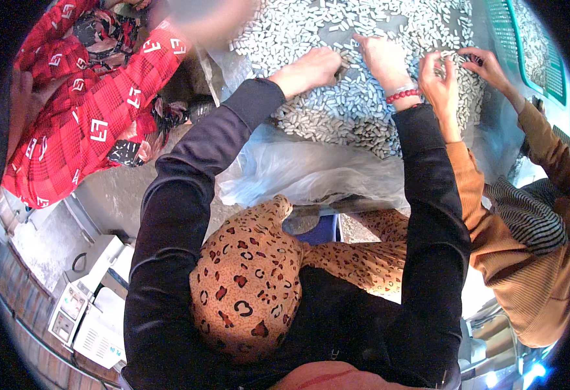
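Note:
Countless small, pale, oblong pieces lie spread over a table. My left hand rests among them with its fingers curled down and in; whatever they may pinch is hidden. To its right, my right hand reaches a little farther over the pieces, back upward, with a finger stretched out to the left. I see nothing held in it. A red bead bracelet circles my right wrist. Grey patches of the tabletop show between the pieces near that hand.
Crumpled clear plastic sheeting hangs along the table's near edge. A co-worker's red patterned sleeve reaches in from the left. At the right, another person's hands touch the pieces close to my right wrist. Beyond them stands a green basket.

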Demonstrator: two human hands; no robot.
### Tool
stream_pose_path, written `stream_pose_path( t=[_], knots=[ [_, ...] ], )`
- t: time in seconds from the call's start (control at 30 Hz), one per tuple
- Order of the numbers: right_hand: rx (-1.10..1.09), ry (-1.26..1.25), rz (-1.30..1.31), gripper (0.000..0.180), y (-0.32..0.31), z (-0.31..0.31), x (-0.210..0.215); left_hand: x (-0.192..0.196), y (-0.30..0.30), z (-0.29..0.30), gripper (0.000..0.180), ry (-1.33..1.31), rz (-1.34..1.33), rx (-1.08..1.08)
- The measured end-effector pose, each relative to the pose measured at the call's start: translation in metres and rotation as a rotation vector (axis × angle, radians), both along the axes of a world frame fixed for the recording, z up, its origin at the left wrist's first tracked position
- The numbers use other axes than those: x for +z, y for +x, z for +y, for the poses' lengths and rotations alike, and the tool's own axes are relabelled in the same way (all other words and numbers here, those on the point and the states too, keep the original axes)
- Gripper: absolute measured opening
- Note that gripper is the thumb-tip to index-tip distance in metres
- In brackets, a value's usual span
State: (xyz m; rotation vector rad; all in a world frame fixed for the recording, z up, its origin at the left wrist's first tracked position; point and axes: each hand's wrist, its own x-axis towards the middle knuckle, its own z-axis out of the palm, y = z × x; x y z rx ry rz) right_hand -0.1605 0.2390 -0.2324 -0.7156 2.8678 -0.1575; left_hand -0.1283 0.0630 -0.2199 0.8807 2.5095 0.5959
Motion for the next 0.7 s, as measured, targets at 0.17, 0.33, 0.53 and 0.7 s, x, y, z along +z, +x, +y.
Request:
stream_pose_path(
  t=[0.17, 0.33, 0.53, 0.7],
  knots=[
    [-0.159, -0.064, -0.052, 0.021, 0.012, -0.004, -0.004, 0.022, -0.002, -0.019, 0.016, 0.164, -0.631, 0.542],
    [-0.591, -0.731, -0.192, 0.02, 0.028, -0.002, 0.017, 0.015, 0.001, -0.037, 0.014, 0.261, -0.666, 0.666],
    [-0.909, -1.602, -0.819, 0.015, 0.068, 0.015, 0.035, 0.059, -0.02, -0.022, 0.018, 1.033, -1.108, 0.7],
    [-0.634, -2.537, -1.154, 0.018, 0.108, -0.022, 0.025, 0.073, -0.015, -0.004, 0.008, 1.631, -1.309, 0.355]
  ],
)
